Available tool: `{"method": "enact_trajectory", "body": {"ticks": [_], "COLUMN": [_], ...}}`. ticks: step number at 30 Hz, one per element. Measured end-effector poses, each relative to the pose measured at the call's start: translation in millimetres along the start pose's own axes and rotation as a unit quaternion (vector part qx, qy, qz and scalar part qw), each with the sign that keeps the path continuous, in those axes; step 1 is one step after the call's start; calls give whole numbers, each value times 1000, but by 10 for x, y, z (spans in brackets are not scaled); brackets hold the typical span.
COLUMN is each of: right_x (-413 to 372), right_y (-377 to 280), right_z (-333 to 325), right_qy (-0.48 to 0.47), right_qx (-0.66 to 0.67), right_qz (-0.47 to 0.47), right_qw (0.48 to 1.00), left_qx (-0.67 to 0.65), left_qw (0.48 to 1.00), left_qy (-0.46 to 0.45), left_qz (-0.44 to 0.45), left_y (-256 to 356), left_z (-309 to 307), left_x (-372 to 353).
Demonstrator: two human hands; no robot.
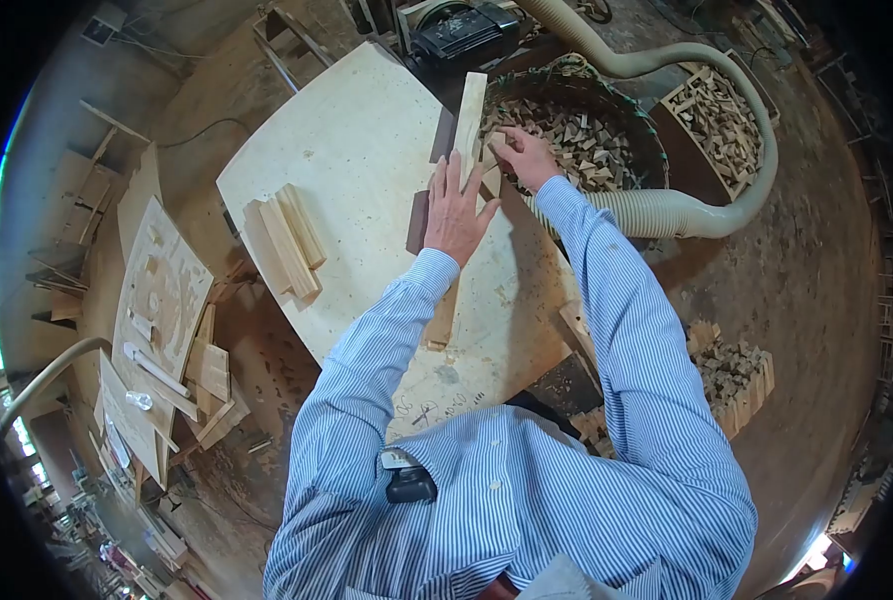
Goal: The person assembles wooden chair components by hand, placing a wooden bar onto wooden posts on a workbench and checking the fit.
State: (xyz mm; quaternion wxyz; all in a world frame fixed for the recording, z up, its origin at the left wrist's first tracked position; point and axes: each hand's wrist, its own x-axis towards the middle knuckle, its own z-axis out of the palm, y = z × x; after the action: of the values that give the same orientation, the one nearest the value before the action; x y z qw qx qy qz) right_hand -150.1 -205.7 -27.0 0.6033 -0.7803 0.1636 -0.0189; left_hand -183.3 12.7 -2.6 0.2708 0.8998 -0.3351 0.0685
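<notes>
Sawdust covered the workshop floor on my feed, and off to the left routed panels point(162, 290) leaned in a loose pile, well apart from the action. Moving in, the pale worktable point(357, 150) carried a small stack of wooden slats point(289, 240), laid side by side near its left edge. I judged they were parked there to stay within reach.

Then the centre: the left hand point(457, 215) lay flat on a long wooden strip point(469, 115), fingers straight and spread, palm down, gripping nothing. That looked to me like pressing, to pin the strip to the table beside a dark rail point(419, 222). The strip ran lengthwise under the hand, its far end pointing at the machine point(467, 35) and its near end poking out below the wrist.

Just right of it, the right hand point(522, 155) sat at the strip's edge, fingers curled. I couldn't tell whether they pinched a small piece or only touched the wood. It hovered by the rim of a round basket point(647, 150) heaped with offcuts, handy for scraps, I reckoned. A dust hose point(687, 215) curled around the basket, and a crate point(722, 110) of more offcuts stood farther right.
</notes>
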Motion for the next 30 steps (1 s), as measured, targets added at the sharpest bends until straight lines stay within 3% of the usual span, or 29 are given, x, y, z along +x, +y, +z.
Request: {"method": "enact_trajectory", "body": {"ticks": [16,19,21,23,28,30], "right_x": [-212,-284,-631,-1132,-2766,-3327], "right_y": [-102,-49,-134,-133,45,62], "right_z": [115,109,57,-105,-546,-663], "right_qy": [36,51,59,44,73,95], "right_qx": [-118,-175,-116,-49,-104,-242], "right_qz": [-5,-70,-20,-54,-4,-50], "right_qw": [992,981,991,996,992,964], "left_qx": [35,32,39,41,50,51], "left_qw": [998,998,998,999,998,998], "left_qy": [-29,-34,-30,-23,-28,-24], "left_qz": [-32,-31,-26,-23,-24,-21], "left_y": [102,77,37,1,-155,-232], "left_z": [-71,-78,-74,-55,-72,-71], "left_x": [36,44,70,90,222,286]}}
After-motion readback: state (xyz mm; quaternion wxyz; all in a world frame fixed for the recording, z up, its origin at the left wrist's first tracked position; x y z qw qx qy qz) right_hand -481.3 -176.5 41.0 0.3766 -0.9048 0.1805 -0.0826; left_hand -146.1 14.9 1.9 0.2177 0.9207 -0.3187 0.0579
